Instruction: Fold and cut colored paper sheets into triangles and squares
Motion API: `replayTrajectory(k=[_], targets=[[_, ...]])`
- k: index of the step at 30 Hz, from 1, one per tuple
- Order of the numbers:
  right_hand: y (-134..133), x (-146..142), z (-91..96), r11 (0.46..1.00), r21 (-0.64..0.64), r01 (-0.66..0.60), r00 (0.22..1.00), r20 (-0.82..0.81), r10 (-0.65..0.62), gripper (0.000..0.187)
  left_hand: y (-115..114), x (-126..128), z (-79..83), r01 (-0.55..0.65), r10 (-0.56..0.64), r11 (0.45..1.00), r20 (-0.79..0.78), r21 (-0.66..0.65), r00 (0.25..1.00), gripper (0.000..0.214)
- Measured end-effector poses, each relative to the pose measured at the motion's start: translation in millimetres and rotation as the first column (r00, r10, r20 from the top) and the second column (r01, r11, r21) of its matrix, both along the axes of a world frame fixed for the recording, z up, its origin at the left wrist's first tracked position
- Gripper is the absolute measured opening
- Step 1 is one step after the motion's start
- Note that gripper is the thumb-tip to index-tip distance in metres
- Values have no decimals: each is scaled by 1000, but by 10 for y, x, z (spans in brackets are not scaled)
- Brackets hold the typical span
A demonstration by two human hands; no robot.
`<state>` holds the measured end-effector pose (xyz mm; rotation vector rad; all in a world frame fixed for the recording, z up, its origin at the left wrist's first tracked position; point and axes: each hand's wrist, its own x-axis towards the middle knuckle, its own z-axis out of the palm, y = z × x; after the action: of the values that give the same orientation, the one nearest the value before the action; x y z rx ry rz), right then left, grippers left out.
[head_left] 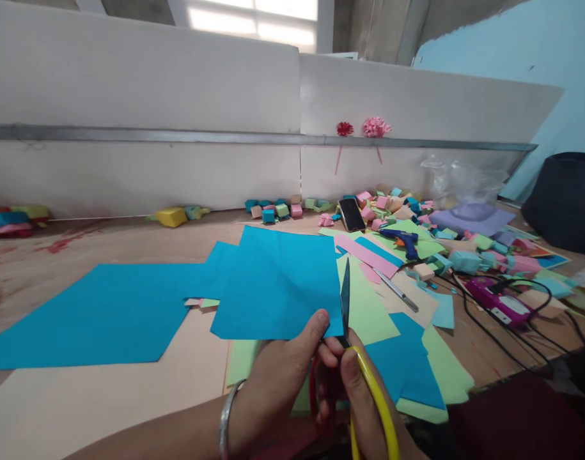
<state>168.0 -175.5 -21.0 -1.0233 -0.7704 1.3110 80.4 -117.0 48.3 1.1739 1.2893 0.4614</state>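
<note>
Between the thumb and fingers of my left hand (292, 358) is the lower right corner of a blue paper sheet (282, 281). My right hand (362, 390) grips a pair of scissors (376, 396) with yellow and red handles. The upper scissor blade points away from me along the sheet's right edge; the other blade is mostly hidden by the paper. Beneath and to the left lies a larger blue sheet (105, 313), over a peach sheet (177, 396). Light green sheets (369, 300) and more blue pieces (407, 364) lie on the right.
A silver cutter knife (395, 289), a blue glue gun (402, 239) and a phone (351, 214) lie beyond my hands. Small paper boxes (465, 260) crowd the right and back. A purple power strip (500, 300) with black cables sits right. A white panel (177, 172) stands behind.
</note>
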Motion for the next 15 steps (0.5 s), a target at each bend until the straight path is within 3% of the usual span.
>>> replayTrajectory(k=[3,15], targets=[[-6,-5,-6,1000,-22,6,1000,9,-5,57,5,-5,-11,-7,12,994,37,-113,999,55],[-4,-13,-2,997,-66,29,999,25,-28,62,2,-15,-51,-45,47,996,18,-79,999,59]])
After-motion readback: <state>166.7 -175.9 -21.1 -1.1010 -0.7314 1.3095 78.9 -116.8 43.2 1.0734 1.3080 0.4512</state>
